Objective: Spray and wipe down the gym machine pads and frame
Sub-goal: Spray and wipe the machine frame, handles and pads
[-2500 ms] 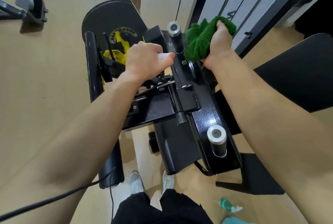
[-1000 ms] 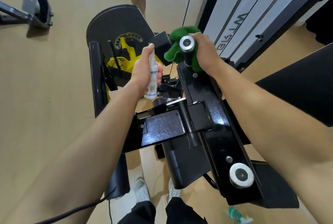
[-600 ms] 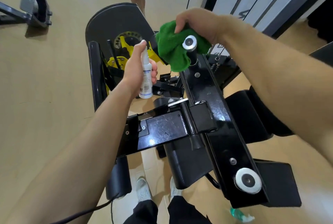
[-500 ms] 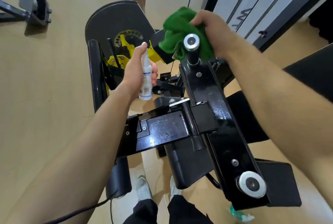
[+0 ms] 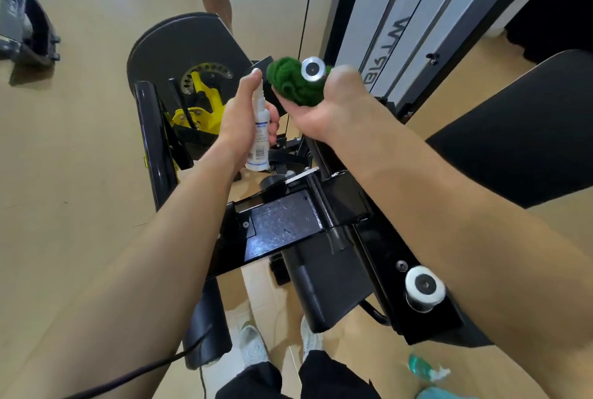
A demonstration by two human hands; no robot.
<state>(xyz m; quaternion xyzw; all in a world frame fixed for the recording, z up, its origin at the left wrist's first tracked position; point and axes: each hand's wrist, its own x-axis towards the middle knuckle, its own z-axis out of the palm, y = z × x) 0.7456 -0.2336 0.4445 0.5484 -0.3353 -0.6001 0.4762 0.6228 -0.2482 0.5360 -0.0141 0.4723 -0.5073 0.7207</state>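
Left hand [image 5: 244, 116]: curled round the spray bottle [image 5: 260, 138], forefinger up at the nozzle. The bottle stands upright, just left of the post [image 5: 313, 69].
Spray bottle: small, light plastic, probably slick when wet. A grip round the middle suits it.
Frame [image 5: 279, 225]: glossy black steel, scuffed and rigid. It won't give, so I can press hard.
Cloth [image 5: 288, 84]: green and soft, bunched round the post beneath its silver cap. It squashes to any shape.
Right hand [image 5: 333, 103]: fingers wrapped round cloth and post together, gripping both.
Pad [image 5: 513, 141]: black, far right, neither hand on it. Likely cushioned and smooth, best wiped with a flat palm.
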